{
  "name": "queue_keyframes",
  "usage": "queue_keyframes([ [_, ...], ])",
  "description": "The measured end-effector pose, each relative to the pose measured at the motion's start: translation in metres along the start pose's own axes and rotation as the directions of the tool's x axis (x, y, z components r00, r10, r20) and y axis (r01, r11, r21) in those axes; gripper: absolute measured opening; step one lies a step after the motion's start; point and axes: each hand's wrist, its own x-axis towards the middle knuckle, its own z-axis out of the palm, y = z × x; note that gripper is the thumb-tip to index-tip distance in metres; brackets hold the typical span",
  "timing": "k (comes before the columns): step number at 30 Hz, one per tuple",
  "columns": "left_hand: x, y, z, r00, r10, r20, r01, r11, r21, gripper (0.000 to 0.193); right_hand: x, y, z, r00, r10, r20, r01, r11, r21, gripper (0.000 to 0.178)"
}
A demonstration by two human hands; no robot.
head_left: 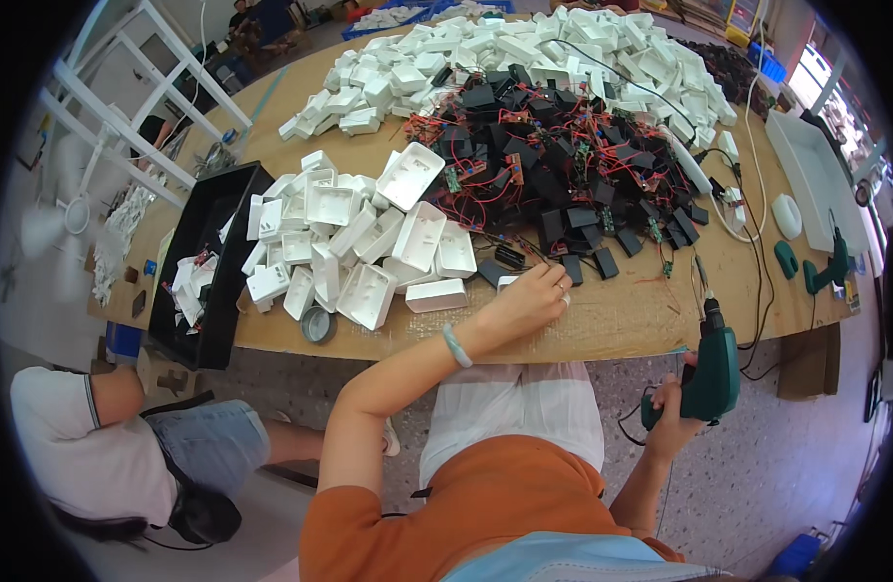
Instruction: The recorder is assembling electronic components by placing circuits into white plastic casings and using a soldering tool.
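My right hand [667,412] is wrapped round the handle of a green corded electric drill [715,378]. The drill points away from me, its long thin bit [700,276] reaching over the table's near edge. My left hand [532,303] rests on the table with bent fingers closed over a white plastic case [506,282], most of which the hand hides. Just beyond my left fingers lie black boxes [606,262] from a heap of black boxes with red wires and circuit boards [524,165]. Loose open white cases [417,236] are piled left of that hand.
A black tray [199,335] with parts stands at the left. A round metal tin [317,325] sits near the front edge. More white cases [601,48] cover the back. Cords, a second green tool [834,264] and a white bin [805,175] are at the right. Someone sits at the lower left [97,446].
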Motion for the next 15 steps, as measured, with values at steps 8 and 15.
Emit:
queue_keyframes([
  [8, 0.002, -0.009, -0.001, 0.982, -0.062, -0.178, 0.016, 0.968, -0.251, 0.031, -0.003, -0.005, 0.002, 1.0, 0.025, -0.018, -0.025, 1.0, 0.007, 0.042],
  [15, -0.002, -0.055, -0.041, 0.57, -0.709, -0.416, 0.677, 0.692, -0.252, 0.047, -0.002, -0.013, 0.008, 0.999, 0.023, 0.026, -0.022, 0.999, -0.027, 0.039],
])
